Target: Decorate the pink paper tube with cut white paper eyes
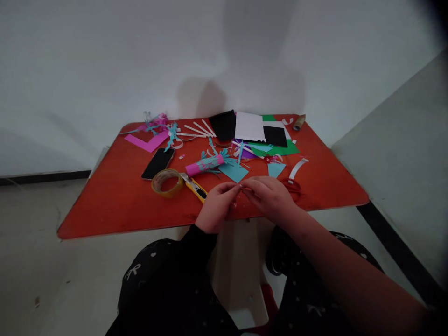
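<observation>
Apparently for precision, the fingers of the left hand (214, 207) and right hand (275, 196) are brought tip to tip; whether the tiny pale scrap (241, 186) there is pinched cannot be told. Within reach, a pink, turquoise-fringed paper tube (206, 164) is laid on the red, round-cornered counter (115, 205).

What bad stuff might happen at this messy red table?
The left hand might get nicked: the yellow cutter lies right beside it, though I can't tell if its blade is out.

The brown cardboard tube might roll off, since it lies at the table's far edge.
</observation>
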Tool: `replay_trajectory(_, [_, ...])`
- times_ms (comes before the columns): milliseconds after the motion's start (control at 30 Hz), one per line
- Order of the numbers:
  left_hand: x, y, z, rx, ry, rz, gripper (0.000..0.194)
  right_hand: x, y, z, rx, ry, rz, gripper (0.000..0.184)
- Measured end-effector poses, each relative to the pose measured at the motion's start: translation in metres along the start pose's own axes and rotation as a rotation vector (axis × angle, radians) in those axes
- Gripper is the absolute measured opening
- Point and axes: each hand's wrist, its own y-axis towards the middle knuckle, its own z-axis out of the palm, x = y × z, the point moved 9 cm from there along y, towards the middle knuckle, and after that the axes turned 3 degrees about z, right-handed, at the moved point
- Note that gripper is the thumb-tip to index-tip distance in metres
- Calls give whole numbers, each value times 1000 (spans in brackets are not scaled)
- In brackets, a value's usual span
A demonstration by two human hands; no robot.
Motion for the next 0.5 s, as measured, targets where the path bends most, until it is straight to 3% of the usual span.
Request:
replay_trajectory(333, [-16, -5, -16, -69, 42, 87, 37, -20, 11, 2, -21, 317, 226, 10])
replay_trajectory(500, [-21, -9, -21, -71, 83, 101, 39, -15, 14, 13, 42, 333, 209, 11])
